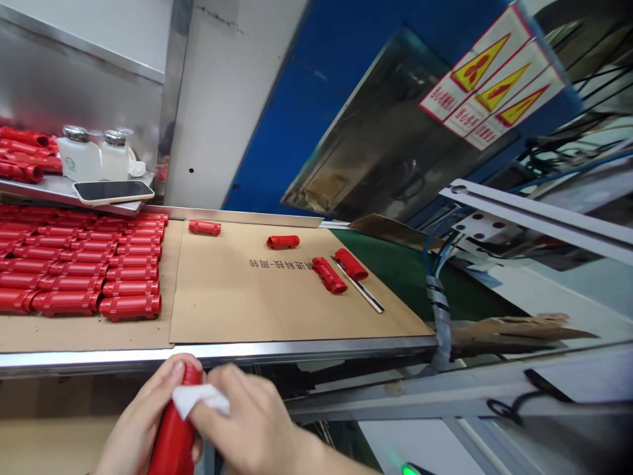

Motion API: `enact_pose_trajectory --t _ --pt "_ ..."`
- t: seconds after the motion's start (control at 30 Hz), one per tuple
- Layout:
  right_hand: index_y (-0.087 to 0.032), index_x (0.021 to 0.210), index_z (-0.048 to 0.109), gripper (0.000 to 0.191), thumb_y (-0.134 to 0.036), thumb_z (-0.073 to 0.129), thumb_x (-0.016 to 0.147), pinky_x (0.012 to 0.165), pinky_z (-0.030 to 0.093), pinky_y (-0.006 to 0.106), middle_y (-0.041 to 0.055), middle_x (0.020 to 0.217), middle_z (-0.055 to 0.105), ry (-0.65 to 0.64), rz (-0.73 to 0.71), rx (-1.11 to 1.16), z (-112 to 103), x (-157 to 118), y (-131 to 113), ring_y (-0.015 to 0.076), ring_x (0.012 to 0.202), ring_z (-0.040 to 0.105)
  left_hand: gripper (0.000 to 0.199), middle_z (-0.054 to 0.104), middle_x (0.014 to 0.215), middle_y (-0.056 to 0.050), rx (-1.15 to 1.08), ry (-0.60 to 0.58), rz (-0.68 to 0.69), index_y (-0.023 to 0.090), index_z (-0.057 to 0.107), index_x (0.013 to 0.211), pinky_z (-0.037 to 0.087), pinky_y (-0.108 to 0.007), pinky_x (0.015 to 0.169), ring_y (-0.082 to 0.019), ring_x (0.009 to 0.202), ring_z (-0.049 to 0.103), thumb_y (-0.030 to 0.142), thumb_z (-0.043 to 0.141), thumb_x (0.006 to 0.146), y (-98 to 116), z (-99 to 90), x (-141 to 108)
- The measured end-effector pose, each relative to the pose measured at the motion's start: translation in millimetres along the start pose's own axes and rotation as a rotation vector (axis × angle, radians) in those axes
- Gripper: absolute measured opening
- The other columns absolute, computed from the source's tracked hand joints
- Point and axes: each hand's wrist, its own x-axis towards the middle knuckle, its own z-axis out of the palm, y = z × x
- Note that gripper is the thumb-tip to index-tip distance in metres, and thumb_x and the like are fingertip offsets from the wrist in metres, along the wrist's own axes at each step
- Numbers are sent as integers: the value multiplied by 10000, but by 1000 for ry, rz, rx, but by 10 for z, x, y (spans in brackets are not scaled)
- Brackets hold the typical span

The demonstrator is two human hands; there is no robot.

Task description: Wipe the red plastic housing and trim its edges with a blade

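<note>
Head view, read like a clock face: the red tube (pixel 173 439) is low down, between seven and eight o'clock, in front of the cardboard (pixel 237 297). It leans, with its thin end toward one o'clock. The left hand (pixel 133 422) is closed around it, with fingertips up by that thin end. The right hand (pixel 257 419) has a narrow pinch on a bit of white cloth (pixel 200 397), which lies against the tube near its top.

To rub well, I think the left hand should hold snug but not squeeze hard, so the tube can't spin or slip. The right thumb should keep the cloth flat on the red side. Small, soft strokes would be best, turning the tube a little each time. Bare fingertips should stay off any part just rubbed. If the cloth bunches up, fold it to a fresh bit. The neat rows of red parts (pixel 79 284) sit toward nine o'clock, well apart from the hands.
</note>
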Motion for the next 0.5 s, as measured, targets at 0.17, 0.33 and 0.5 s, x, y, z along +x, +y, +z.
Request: enact_pose_trajectory --t 0.17,0.33,0.5 --pt "-214 665 510 293 -191 302 870 353 324 189 -30 505 435 -64 4 15 -42 -40 47 100 384 390 285 613 737 -14 -96 69 -61 175 628 802 470 -200 654 -149 706 582 351 756 618 -36 30 14" --pt "-193 695 533 500 -315 104 922 323 286 221 8 541 482 -20 88 57 72 -126 -19 128 424 439 214 566 646 13 -88 42 -113 195 622 808 468 -220 527 -122 513 546 340 707 675 -92 17 54" --pt "-202 652 527 420 -214 188 901 323 258 205 -14 508 443 18 52 117 55 -262 17 111 395 403 263 582 738 -26 -97 48 -112 168 622 831 477 -217 611 -133 630 563 355 710 668 -117 16 90"
